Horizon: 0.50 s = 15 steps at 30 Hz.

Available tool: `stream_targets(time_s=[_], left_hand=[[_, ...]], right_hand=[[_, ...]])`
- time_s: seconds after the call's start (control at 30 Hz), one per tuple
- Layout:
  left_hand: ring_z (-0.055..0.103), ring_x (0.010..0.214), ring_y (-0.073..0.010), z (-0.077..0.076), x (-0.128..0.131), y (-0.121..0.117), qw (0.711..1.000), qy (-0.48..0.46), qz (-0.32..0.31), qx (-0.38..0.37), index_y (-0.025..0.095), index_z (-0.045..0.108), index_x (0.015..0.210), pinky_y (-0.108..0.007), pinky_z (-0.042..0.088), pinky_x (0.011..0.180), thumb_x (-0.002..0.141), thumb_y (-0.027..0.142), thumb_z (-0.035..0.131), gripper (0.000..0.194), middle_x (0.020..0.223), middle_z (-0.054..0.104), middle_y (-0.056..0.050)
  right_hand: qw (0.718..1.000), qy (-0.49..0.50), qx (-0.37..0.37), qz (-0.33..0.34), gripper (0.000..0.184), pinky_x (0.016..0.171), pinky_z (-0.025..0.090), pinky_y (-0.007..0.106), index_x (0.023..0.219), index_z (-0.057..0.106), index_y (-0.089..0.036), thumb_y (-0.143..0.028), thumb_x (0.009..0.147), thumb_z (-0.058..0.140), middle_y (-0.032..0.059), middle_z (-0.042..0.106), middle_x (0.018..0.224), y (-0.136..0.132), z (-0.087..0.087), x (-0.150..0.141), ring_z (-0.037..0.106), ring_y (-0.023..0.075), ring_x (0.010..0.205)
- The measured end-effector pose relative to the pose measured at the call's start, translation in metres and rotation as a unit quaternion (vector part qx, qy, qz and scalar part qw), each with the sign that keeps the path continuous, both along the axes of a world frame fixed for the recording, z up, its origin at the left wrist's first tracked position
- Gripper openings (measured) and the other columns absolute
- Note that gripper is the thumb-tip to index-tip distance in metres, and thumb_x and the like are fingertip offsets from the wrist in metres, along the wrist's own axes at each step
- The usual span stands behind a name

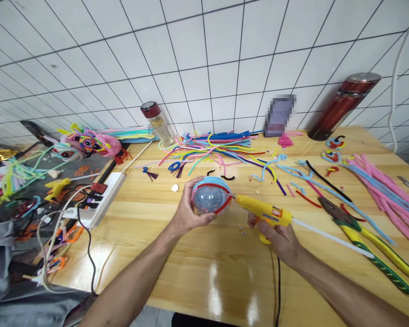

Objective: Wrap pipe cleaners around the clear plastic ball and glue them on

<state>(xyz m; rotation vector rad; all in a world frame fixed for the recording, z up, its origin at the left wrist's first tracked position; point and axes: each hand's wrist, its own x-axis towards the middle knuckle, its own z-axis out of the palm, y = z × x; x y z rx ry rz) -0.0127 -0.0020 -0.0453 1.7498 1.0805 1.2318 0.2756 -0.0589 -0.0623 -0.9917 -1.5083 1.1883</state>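
My left hand (pixel 187 212) grips a clear plastic ball (pixel 210 197) wrapped with light blue, pink and red pipe cleaners, held just above the wooden table (pixel 197 268). My right hand (pixel 279 236) is closed around the handle of a yellow hot glue gun (pixel 264 210). The gun's nozzle touches the right side of the ball at the red pipe cleaner. A white glue stick (pixel 330 236) sticks out of the gun's back toward the right. The gun's black cord (pixel 278 290) runs down toward me.
Loose coloured pipe cleaners (pixel 218 145) are piled at the back, and pink and blue ones (pixel 381 186) lie at the right. Yellow-handled pliers (pixel 361 236) rest right of the gun. A white power strip (pixel 98 200) sits left. A glass bottle (pixel 158 123) and red flask (pixel 341 106) stand by the tiled wall.
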Motion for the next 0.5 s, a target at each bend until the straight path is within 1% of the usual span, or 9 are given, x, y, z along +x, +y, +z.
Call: stream_targets(time_s=[0.1,0.27,0.4,0.5], left_hand=[[0.06,0.136,-0.0365,0.0006,0.0002,0.0003,1.0,0.003,-0.001,0.011,0.024,0.042,0.148,-0.053,0.054,0.112,0.068,0.065,0.089,0.101,0.148,0.053,-0.017],[0.059,0.137,-0.0362,0.001,0.0004,-0.0002,1.0,0.006,-0.003,-0.003,0.023,0.042,0.147,-0.052,0.053,0.113,0.068,0.068,0.087,0.102,0.15,0.052,-0.017],[0.058,0.137,-0.0365,0.0017,0.0008,-0.0003,1.0,-0.005,0.0,-0.004,0.023,0.043,0.146,-0.052,0.052,0.114,0.066,0.066,0.09,0.102,0.15,0.052,-0.017],[0.058,0.138,-0.0365,0.0036,0.0015,-0.0004,1.0,-0.007,-0.002,-0.011,0.023,0.043,0.146,-0.053,0.05,0.116,0.066,0.064,0.09,0.102,0.15,0.052,-0.017]], right_hand=[[1.0,-0.003,0.0,-0.002,0.034,0.069,0.052,0.031,0.099,0.072,-0.022,-0.053,0.102,0.058,0.005,0.068,0.086,0.0004,0.0022,-0.0008,0.063,0.0208,0.079],[1.0,-0.009,0.013,-0.006,0.036,0.066,0.051,0.03,0.096,0.072,-0.021,-0.054,0.102,0.057,0.0042,0.066,0.082,0.0021,0.0078,-0.0021,0.062,0.0199,0.076],[0.999,-0.019,0.028,-0.008,0.036,0.069,0.053,0.031,0.095,0.072,-0.021,-0.053,0.103,0.056,0.0046,0.067,0.083,0.0027,0.0091,-0.0017,0.063,0.02,0.077],[1.0,-0.013,0.021,-0.017,0.035,0.074,0.056,0.032,0.096,0.073,-0.022,-0.053,0.102,0.058,0.0056,0.07,0.085,0.0023,0.0086,-0.0015,0.066,0.0212,0.08]])
